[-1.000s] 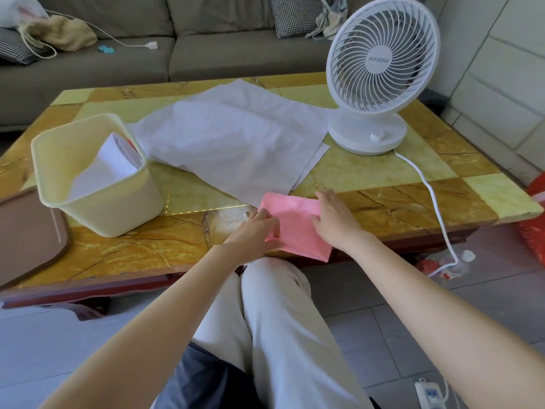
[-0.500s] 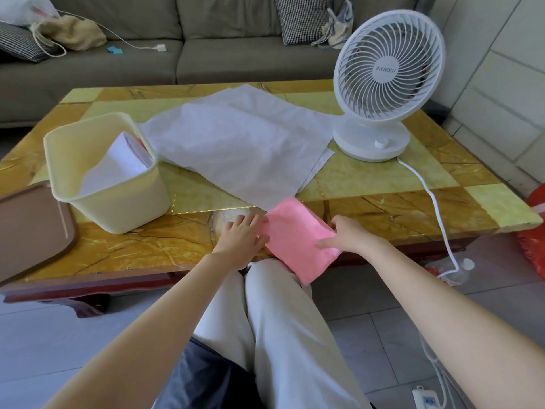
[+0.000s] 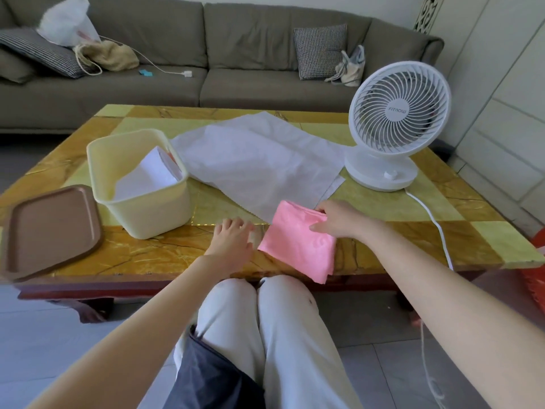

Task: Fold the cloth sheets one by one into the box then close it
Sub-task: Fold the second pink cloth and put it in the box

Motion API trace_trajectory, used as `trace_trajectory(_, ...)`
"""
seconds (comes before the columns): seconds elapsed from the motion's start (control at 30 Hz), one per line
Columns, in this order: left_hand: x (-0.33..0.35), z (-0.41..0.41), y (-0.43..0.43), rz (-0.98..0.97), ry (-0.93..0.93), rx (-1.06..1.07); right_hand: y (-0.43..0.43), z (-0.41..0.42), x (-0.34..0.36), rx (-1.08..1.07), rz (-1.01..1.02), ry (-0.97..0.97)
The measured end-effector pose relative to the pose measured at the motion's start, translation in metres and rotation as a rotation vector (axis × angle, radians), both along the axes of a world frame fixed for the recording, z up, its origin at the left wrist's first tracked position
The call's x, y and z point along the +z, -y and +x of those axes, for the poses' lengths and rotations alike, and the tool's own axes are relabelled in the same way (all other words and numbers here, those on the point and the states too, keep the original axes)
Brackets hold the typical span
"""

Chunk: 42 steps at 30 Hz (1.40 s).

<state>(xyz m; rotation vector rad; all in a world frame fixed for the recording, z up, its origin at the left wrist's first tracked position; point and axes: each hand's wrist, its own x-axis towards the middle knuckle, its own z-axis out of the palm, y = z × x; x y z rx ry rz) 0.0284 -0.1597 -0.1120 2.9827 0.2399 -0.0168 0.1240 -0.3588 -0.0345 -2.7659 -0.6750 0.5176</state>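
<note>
Pink cloth (image 3: pixel 298 243), folded, sits at the near edge of the table (image 3: pixel 427 246), its near corner overhanging toward the knees. Right hand (image 3: pixel 339 221) pinches its far right edge. Left hand (image 3: pixel 233 243) lies flat just left of it, fingers spread, holding nothing. Risk: gripped on one side only, the layers may fall open or slip floorward before reaching the cream box (image 3: pixel 153 214), far left. Change: a second ago both hands were on the cloth; the left has since come off.

Pink cloth (image 3: pixel 298 243), cream box (image 3: pixel 153 214)
</note>
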Motion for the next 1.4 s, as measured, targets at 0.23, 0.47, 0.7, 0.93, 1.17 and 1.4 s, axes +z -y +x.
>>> trace_trajectory(0.23, 0.055, -0.008, -0.051, 0.155, 0.261, 0.231, -0.044, -0.003, 0.038, -0.035, 0.247, 0.096)
trace_trajectory(0.47, 0.061, -0.013, -0.070, 0.040, 0.174, 0.397, -0.055, -0.010, 0.047, -0.057, 0.396, 0.133)
trace_trajectory(0.7, 0.060, -0.017, -0.042, -0.070, 0.273, 0.344, -0.060, -0.019, 0.068, -0.022, 0.485, 0.217)
trace_trajectory(0.93, 0.077, -0.020, -0.009, -0.329, 0.293, 0.191, -0.092, -0.038, 0.108, 0.065, 0.553, 0.409)
trace_trajectory(1.17, 0.094, -0.036, -0.076, -0.217, 0.437, 0.412, -0.146, -0.062, 0.128, 0.154, 0.701, 0.449)
trace_trajectory(1.4, 0.080, -0.058, -0.117, -0.407, 0.353, 0.716, -0.184, -0.052, 0.082, -0.235, 1.049, -0.413)
